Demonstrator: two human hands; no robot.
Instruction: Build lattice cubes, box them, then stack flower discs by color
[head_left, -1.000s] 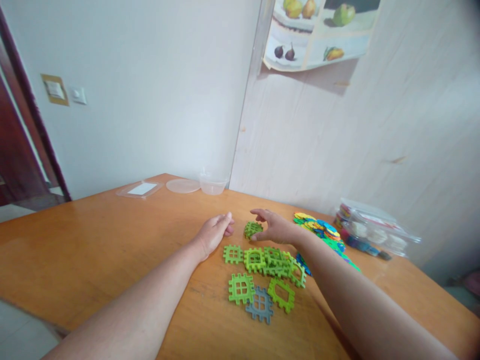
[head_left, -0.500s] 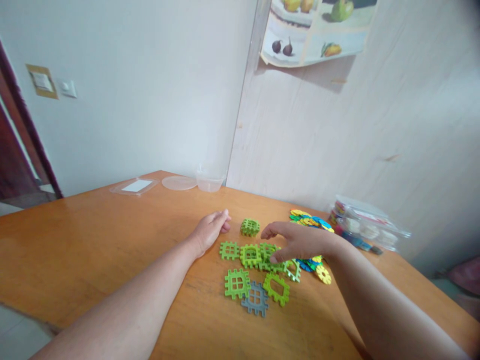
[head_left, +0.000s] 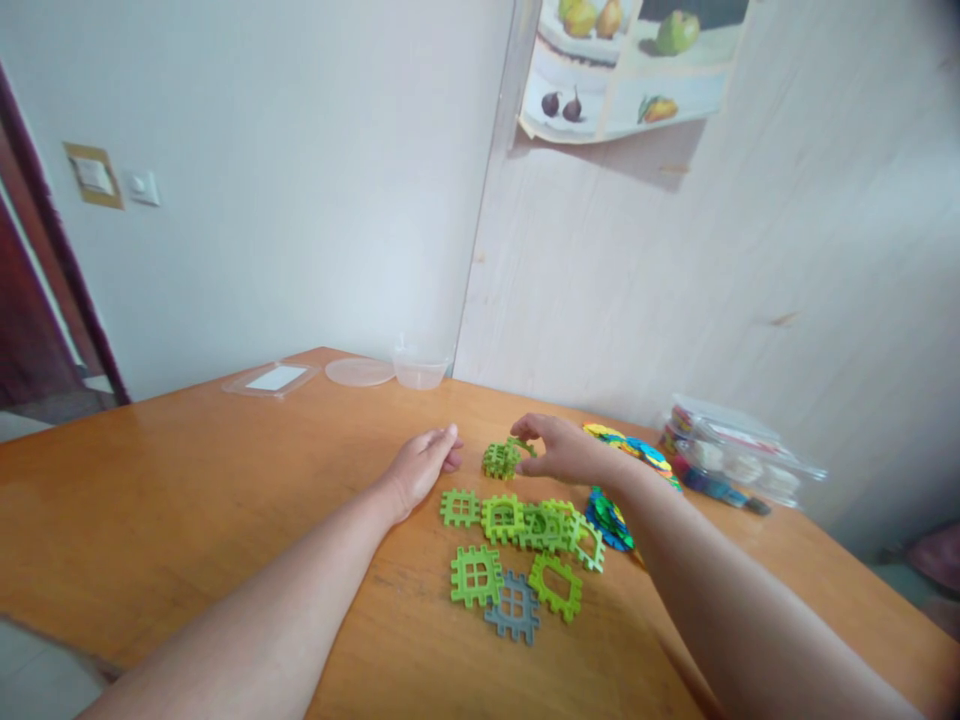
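Note:
My right hand (head_left: 566, 450) pinches a green toothed building piece (head_left: 523, 446) between thumb and fingers, right beside a small stack of green pieces (head_left: 499, 461). To the left of that stack, my left hand (head_left: 424, 468) rests on its side on the table with fingers curled in; nothing shows in it. Nearer to me lie several green window-patterned pieces (head_left: 502, 518), some overlapping in a heap (head_left: 547, 527). A grey piece (head_left: 514, 608) lies partly under a green square piece (head_left: 476, 576), with a yellow-green piece (head_left: 556, 587) to its right.
Colourful notched discs (head_left: 611, 520) lie under and behind my right forearm. Clear plastic packs (head_left: 735, 455) stand at the right back. Along the wall are a clear tub (head_left: 420, 372), a round lid (head_left: 360, 373) and a flat clear lid (head_left: 274, 378) on the wooden table (head_left: 187, 480).
My right hand has moved from above the heap, away from me and slightly left to the small stack, and a green building piece now shows in its fingers. My left hand stays put.

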